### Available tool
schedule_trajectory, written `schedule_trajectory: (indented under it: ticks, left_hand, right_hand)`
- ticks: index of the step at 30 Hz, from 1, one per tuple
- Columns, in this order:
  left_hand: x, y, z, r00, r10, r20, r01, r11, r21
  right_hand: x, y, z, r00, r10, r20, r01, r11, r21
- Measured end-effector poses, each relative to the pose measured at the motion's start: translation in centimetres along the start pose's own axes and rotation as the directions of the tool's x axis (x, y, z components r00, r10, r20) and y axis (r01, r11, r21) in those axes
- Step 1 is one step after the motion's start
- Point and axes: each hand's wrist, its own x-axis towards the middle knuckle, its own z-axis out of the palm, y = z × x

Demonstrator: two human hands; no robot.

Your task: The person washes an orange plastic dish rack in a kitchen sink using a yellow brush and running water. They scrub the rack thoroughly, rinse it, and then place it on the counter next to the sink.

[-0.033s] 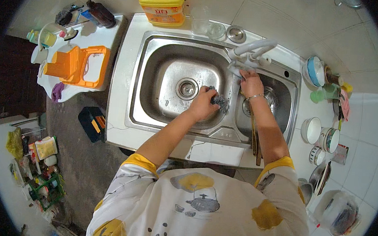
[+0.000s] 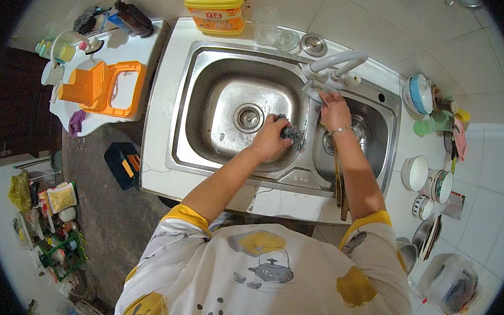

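Note:
A grey steel-wool scrubber (image 2: pixel 290 135) is in my left hand (image 2: pixel 270 139), whose fingers are closed around it. This hand is over the right side of the large steel basin (image 2: pixel 208 109), beside the divider. My right hand (image 2: pixel 336 113) reaches over the smaller basin (image 2: pixel 377 145) to the white faucet (image 2: pixel 337 62). Its fingers are closed against a pale part low on the faucet; the exact grip is partly hidden. Under my right forearm, long brown sticks (image 2: pixel 338 185) lie across the small basin's front edge.
Behind the sink stand a yellow detergent jug (image 2: pixel 213 6), a clear glass (image 2: pixel 266 27) and a metal drain strainer (image 2: pixel 314 44). Bowls (image 2: pixel 415 173) line the counter at right. An orange rack (image 2: pixel 121 88) rests on the side table at left, above a dark bin (image 2: pixel 122 165).

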Motion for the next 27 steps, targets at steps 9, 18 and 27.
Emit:
schedule_trajectory:
  ticks: [9, 18, 27]
  left_hand:
    - [-0.6, 2.8, 2.3, 0.983, 0.146, -0.11, -0.144, 0.989, 0.027]
    - [-3.2, 2.0, 1.9, 0.995, 0.07, -0.072, -0.072, 0.997, -0.019]
    - [-4.9, -0.4, 1.1, 0.996, -0.057, -0.065, 0.057, 0.998, -0.008]
  right_hand:
    - [-7.8, -5.8, -4.0, 0.927, 0.038, 0.372, -0.352, 0.429, 0.832]
    - [-13.3, -1.7, -4.4, 0.856, 0.499, 0.133, -0.414, 0.51, 0.754]
    - [-13.9, 0.0, -2.7, 0.805, 0.528, 0.271, -0.592, 0.741, 0.316]
